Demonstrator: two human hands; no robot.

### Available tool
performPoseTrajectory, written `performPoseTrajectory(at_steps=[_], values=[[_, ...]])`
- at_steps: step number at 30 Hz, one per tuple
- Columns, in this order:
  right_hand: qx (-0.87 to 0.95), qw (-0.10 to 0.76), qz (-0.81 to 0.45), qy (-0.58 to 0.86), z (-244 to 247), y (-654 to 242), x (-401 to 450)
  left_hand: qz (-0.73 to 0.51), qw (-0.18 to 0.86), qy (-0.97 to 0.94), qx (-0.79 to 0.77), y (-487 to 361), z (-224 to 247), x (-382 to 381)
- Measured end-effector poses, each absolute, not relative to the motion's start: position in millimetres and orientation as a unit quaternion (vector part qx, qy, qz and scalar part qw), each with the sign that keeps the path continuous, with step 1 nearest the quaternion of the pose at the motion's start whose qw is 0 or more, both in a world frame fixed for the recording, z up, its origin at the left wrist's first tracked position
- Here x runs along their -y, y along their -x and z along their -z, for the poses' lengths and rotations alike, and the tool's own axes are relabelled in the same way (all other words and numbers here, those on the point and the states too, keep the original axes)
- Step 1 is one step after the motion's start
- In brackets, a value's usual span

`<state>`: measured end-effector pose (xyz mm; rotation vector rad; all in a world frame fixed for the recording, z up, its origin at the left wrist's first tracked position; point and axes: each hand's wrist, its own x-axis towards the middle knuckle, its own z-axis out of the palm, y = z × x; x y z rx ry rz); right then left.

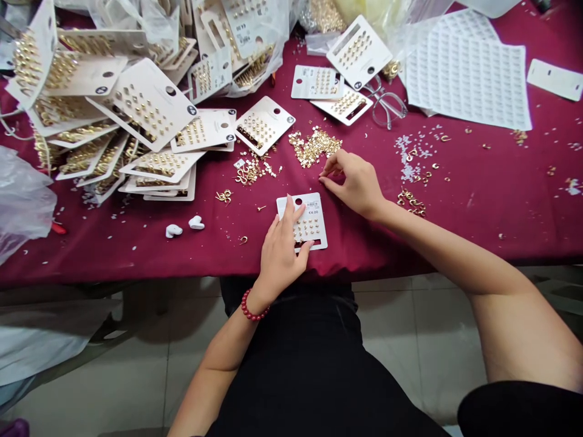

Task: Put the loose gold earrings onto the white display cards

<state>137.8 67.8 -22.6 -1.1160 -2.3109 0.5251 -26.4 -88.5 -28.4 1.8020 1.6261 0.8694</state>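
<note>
A white earring card [319, 206] with a price label and rows of small gold pieces lies flat near the table's front edge. My left hand [282, 249] rests on its left part, fingers spread, covering some of it. Up and to the right, my right hand [355, 182] hovers low beside a pile of small gold pieces [314, 147], thumb and index finger brought close together; whatever may be between the tips is too small to make out. Gold hooks [248, 172] lie left of that pile, below another filled card [264, 126].
Stacked earring cards [150, 109] crowd the left and back. Eyeglasses [389, 108] and printed label sheets [464, 76] lie at the back right. White earbuds [196, 223] sit left of my left hand. Loose bits [412, 158] are scattered on the red cloth [478, 182].
</note>
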Motion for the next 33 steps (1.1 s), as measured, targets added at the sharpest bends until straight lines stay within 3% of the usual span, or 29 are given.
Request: performPoseTrajectory(at_steps=[9, 15, 33], values=[[0.768, 0.299, -0.410, 0.391, 1.6, -139.0, -11.4, -0.333, 0.277, -0.658, -0.617, 26.5, 30.5, 88.8], [0.834, 0.278, -0.331, 0.344, 10.0, -139.2, 30.8, -0.323, 0.276, -0.667, -0.612, 26.8, 29.4, 88.6], [0.882, 0.218, -0.263, 0.323, 8.6, -136.9, 23.5, -0.317, 0.240, -0.682, -0.614, 27.1, 32.9, 88.8]])
